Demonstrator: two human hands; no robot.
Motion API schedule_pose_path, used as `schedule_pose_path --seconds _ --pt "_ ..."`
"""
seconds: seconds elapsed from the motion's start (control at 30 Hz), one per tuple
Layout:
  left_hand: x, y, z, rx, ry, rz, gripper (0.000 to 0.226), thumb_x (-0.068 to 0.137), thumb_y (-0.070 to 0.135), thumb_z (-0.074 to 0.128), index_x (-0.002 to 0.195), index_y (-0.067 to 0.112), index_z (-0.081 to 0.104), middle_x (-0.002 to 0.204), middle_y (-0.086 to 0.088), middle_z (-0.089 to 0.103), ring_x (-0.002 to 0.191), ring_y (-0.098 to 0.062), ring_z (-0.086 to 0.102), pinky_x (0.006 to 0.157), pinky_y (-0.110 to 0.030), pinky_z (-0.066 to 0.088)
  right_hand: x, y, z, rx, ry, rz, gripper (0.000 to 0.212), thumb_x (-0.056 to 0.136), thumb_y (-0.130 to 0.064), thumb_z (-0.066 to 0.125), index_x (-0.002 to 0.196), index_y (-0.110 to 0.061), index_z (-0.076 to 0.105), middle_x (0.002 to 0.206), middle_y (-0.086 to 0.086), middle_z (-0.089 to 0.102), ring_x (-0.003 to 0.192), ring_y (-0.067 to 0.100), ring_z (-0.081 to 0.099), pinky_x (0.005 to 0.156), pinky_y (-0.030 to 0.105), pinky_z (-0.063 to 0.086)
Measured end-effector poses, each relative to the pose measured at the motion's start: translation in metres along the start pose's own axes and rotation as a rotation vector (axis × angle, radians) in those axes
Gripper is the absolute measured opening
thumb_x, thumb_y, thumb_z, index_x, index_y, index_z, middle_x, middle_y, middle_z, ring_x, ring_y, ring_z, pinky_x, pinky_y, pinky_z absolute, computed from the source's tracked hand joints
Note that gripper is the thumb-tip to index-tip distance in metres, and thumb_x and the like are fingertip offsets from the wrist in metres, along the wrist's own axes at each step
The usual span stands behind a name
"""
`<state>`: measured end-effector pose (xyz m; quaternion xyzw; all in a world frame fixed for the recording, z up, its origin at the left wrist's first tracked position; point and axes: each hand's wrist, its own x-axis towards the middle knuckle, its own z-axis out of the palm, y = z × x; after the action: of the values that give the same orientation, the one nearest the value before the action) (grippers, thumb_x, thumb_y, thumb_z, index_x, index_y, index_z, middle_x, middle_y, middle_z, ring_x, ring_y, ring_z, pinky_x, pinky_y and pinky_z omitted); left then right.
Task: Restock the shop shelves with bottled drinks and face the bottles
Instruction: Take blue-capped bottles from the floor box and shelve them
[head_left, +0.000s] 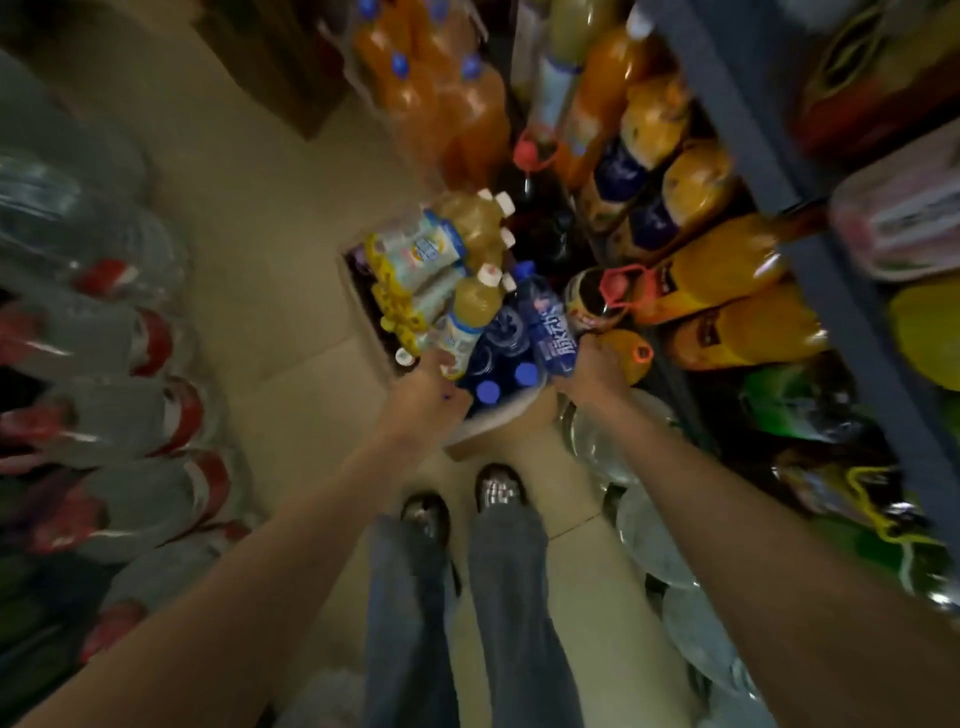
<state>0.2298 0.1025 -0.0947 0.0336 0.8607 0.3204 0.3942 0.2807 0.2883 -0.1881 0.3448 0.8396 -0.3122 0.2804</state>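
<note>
I look straight down at the shop floor. My left hand (428, 387) grips the base of a pale yellow juice bottle with a white cap (470, 317). My right hand (589, 366) grips the base of a blue bottle with a blue label (545, 319). Both bottles are held over an open pack of blue-capped blue bottles (501, 364) on the floor. Beside it lies a wrapped pack of yellow juice bottles (441, 249).
Large orange drink bottles (727, 270) fill the lower shelf on the right, under a grey shelf rail (769, 156). Green bottles (810, 400) stand nearer me. Packs of clear water bottles with red labels (130, 426) line the left. My feet (462, 506) stand on the tiled floor.
</note>
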Motion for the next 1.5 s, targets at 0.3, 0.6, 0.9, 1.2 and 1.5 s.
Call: schedule_pose_path --seconds 0.3,0.6,0.9,1.2,1.5 --pt "0.11 -0.074 0.064 -0.208 0.085 0.126 0.025 0.092 0.005 0.047 0.111 0.02 0.04 0.091 -0.006 0.063 0.081 -0.016 0.064 0.071 -0.023 0.051 0.13 0.032 0.101 -0.188 0.216 0.1 0.081 0.079 -0.03 0.071 0.138 -0.001 0.022 0.137 0.022 0.04 0.123 0.037 0.043 0.098 0.044 0.037" --pt "0.107 -0.036 0.064 -0.224 -0.045 0.077 0.03 0.092 0.008 0.051 0.118 0.014 0.039 0.085 0.0 0.063 0.089 -0.022 0.064 0.079 -0.031 0.051 0.1 0.031 0.057 0.013 0.167 0.124 0.085 0.065 -0.039 0.078 0.131 -0.005 0.036 0.124 0.019 0.053 0.113 0.038 0.053 0.094 0.045 0.044" --pt "0.099 0.022 0.071 -0.835 -0.172 -0.039 0.051 0.075 0.002 0.072 0.121 0.006 0.051 0.099 -0.001 0.067 0.078 -0.004 0.066 0.063 -0.016 0.053 -0.018 -0.006 0.0 0.499 0.072 -0.248 0.069 0.065 -0.013 0.082 0.121 -0.008 0.041 0.103 -0.005 0.055 0.09 0.008 0.054 0.067 0.01 0.042" --pt "0.103 -0.072 0.008 -0.484 -0.005 -0.039 0.047 0.064 0.0 0.077 0.102 0.019 0.057 0.091 0.013 0.062 0.069 0.011 0.062 0.067 -0.02 0.049 0.081 -0.007 0.052 0.214 -0.052 -0.252 0.089 0.071 -0.015 0.08 0.142 -0.009 0.028 0.146 0.01 0.036 0.134 0.026 0.034 0.108 0.037 0.033" --pt "0.112 -0.098 0.012 -0.436 -0.023 -0.029 0.054 0.062 0.001 0.08 0.107 0.016 0.054 0.093 0.014 0.061 0.072 0.013 0.061 0.064 -0.012 0.053 0.113 -0.033 0.088 -0.264 0.091 -0.239 0.087 0.071 -0.025 0.079 0.138 -0.007 0.028 0.144 0.011 0.029 0.129 0.035 0.034 0.104 0.042 0.035"
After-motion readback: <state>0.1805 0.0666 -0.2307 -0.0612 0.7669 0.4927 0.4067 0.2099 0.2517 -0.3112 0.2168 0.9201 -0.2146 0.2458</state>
